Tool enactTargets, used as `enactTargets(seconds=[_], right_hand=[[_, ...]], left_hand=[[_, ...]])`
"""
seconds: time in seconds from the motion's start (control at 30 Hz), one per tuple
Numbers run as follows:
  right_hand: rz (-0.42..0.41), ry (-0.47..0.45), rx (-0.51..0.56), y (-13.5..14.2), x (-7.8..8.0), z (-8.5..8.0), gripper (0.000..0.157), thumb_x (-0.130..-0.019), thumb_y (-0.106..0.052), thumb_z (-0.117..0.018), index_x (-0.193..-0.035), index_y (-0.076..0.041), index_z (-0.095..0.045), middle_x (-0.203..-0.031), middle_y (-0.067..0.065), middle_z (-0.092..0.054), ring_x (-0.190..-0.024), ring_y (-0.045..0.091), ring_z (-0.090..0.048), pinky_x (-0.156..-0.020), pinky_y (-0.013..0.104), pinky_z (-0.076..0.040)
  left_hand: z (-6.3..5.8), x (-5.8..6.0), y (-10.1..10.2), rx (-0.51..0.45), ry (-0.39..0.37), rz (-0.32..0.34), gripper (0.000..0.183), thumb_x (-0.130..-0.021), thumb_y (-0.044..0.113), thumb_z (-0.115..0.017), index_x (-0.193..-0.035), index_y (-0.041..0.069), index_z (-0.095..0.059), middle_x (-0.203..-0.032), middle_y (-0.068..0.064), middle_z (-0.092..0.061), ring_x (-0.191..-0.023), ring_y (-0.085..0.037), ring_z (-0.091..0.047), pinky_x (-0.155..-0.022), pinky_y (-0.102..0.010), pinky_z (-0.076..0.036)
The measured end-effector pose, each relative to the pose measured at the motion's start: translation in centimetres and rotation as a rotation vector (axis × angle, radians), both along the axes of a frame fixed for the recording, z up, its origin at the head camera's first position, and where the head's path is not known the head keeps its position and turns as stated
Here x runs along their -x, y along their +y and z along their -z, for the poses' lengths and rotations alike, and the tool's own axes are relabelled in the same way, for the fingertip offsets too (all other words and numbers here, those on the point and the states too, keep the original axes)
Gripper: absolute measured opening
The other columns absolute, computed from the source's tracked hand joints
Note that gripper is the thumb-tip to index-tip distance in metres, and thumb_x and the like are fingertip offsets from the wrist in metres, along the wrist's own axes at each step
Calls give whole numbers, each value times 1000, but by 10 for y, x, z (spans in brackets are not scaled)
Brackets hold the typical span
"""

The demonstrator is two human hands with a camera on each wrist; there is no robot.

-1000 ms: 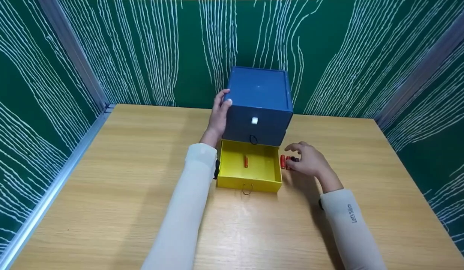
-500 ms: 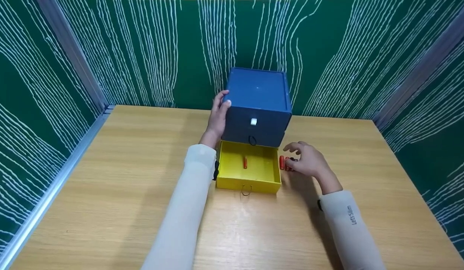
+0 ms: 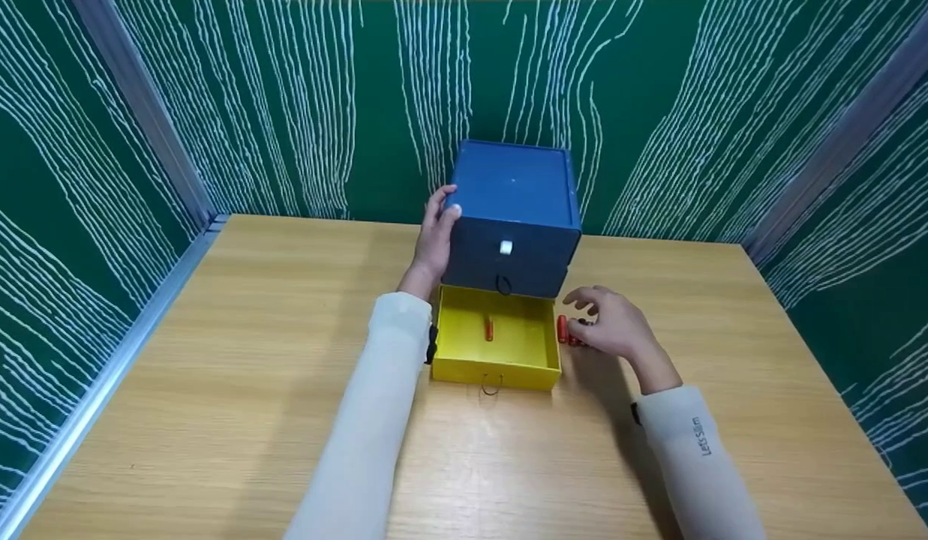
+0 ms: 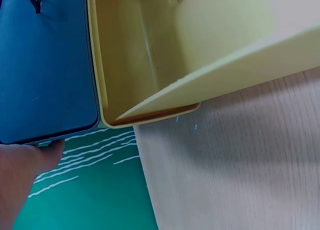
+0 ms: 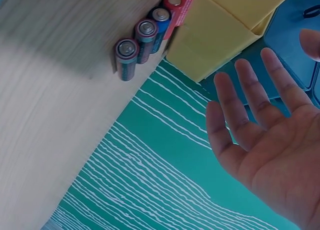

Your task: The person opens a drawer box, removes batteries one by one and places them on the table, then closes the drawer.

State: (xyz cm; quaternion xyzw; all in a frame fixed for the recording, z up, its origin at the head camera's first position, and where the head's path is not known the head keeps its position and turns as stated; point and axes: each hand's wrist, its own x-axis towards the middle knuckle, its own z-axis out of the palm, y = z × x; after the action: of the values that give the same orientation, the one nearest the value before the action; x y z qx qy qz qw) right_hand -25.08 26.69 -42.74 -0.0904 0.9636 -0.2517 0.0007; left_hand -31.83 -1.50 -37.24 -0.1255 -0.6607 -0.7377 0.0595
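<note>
My left hand [image 3: 435, 238] rests against the left side of a blue drawer unit [image 3: 516, 184], fingertips and thumb at its upper front corner. The unit's yellow drawer [image 3: 497, 373] is pulled out at the bottom. A red battery [image 3: 489, 328] is inside the drawer. To the drawer's right, my right hand [image 3: 612, 324] hovers by several batteries [image 3: 563, 328], overlapping part of the row in the head view. From the right wrist, that hand [image 5: 265, 140] has its fingers spread and relaxed, holding nothing; the batteries [image 5: 126, 64] stand upright in a row beside the drawer.
A wooden table [image 3: 268, 390] carries everything, with a green, white-lined wall [image 3: 283, 105] close behind the unit. A white knob [image 3: 506, 247] and a black loop [image 3: 503, 284] stick out from the unit's front. A thin loop handle [image 3: 491, 389] hangs on the yellow drawer.
The whole scene shifts slightly down in the head view. Both hands keep nearly the same places; the right hand sits marginally closer over the batteries.
</note>
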Motion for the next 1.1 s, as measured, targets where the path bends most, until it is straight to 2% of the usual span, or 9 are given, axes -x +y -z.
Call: enactTargets(seconds=[0.23,0.4,0.73,0.77,0.93,1.1], right_hand=[[-4,-9,17,-4,-4,0,39,-72,-35,-65,-108,-25,-56,-106,-1,-56,-91,25,-53,-75,36,-47],[-6,7,22,-7,-5,-2,40,-71,-38,-64,-108,-25,-56,-107,-1,-56,-91,22,-52,-75,37,-47],[-10,13,63,-17,-7,-8,37,-71,-37,-65,-106,-29,-56,-106,-5,-55,-92,21,-50,-72,33,-49],[-18,15,61,-17,-7,-8,35,-72,-36,-64,-105,-29,-56,-105,-4,-55,-91,20,-50,-72,33,-49],[-59,14,70,-24,-7,-8,28,-74,-32,-61,-102,-28,-57,-103,-3,-55,-91,20,-49,-72,33,-47],[-94,36,63,-36,-6,-5,28,-74,-32,-62,-101,-29,-57,-100,-9,-55,-92,20,-49,-77,35,-44]], left_hand=[[0,-1,0,23,-37,2,40,-92,30,-34,-132,24,-30,-142,-1,-22,-122,-20,-30,-102,-44,-22],[-2,-3,0,42,-36,-21,41,-92,31,-35,-132,25,-31,-142,0,-23,-124,-19,-29,-103,-44,-21],[-2,-2,0,41,-51,-16,41,-92,32,-35,-132,26,-30,-143,0,-22,-124,-19,-29,-103,-45,-21],[1,1,1,35,-41,-16,40,-91,33,-35,-131,27,-31,-142,2,-23,-124,-18,-29,-103,-44,-22],[3,1,2,28,-15,-21,40,-91,31,-36,-130,26,-32,-142,1,-24,-125,-18,-28,-104,-42,-21],[-2,-2,-1,32,-22,-17,41,-91,30,-36,-131,24,-31,-143,0,-22,-125,-19,-28,-104,-44,-20]])
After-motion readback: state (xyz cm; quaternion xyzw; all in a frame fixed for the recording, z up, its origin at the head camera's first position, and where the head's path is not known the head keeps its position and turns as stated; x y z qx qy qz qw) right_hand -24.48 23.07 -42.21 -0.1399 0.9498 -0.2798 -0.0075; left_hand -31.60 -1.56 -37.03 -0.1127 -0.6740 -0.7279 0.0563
